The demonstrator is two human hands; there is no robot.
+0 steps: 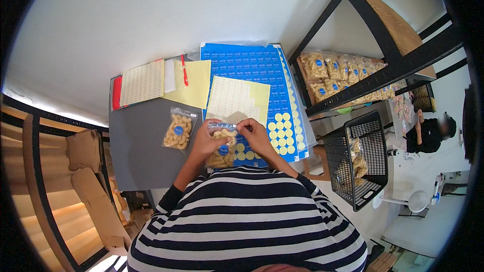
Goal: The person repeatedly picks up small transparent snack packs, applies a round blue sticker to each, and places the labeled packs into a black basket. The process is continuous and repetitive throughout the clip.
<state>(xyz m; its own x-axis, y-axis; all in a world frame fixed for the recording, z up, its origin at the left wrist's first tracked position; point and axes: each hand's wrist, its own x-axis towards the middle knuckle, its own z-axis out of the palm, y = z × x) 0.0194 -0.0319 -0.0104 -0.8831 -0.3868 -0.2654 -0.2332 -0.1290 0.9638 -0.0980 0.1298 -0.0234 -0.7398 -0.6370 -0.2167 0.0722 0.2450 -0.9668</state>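
My left hand [208, 141] holds the upper left side of a clear zip bag of curved, pale snacks [223, 155], which bears a round blue sticker. At the bag's top right corner, the fingertips of my right hand [255, 136] pinch the edge. Under and beyond the bag lie a partly used sheet of small white labels [230, 96] and a large blue sheet of round stickers [242, 60], with bare yellow circles where stickers are gone. Left of my hands, a second filled bag [178, 130] with a blue sticker and a small white label lies flat on the grey table [140, 139].
Another label sheet [143, 83], a yellow backing sheet [193, 87] and a red pen-like tool [184, 70] lie at the back left. On the right are a shelf of filled bags [340, 71] and a black plastic basket [359, 158] holding bags. A person [427, 134] is farther right.
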